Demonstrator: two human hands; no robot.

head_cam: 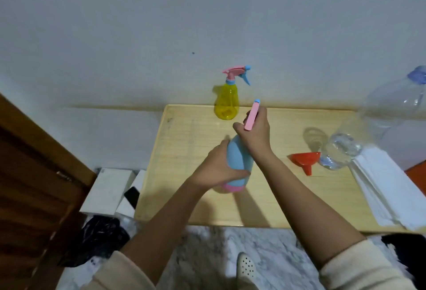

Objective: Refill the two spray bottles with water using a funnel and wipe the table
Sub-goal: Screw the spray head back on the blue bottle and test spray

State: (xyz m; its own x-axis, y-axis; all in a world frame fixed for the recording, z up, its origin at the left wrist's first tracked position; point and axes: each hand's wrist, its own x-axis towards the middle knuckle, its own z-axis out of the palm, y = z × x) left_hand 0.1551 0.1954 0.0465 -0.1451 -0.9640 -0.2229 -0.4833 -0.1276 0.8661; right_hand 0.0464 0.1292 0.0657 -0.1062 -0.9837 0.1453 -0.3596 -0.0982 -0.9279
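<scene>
A blue spray bottle (238, 160) with a pink base stands near the middle of the wooden table (184, 197). My left hand (215, 167) is wrapped around its body. My right hand (255, 130) grips its pink spray head (252, 114) at the neck. A yellow spray bottle (227, 103) with a pink and blue head stands alone at the table's far edge by the wall. A red funnel (305, 158) lies on its side to the right. Beside the funnel stands a large clear water bottle (368, 123) with a blue cap.
Folded white cloths (387, 188) lie on the table's right end. White boxes (108, 190) and a black phone (132, 196) sit left of the table, with a dark bag (99, 239) below them. A wooden door (30, 186) is at the left.
</scene>
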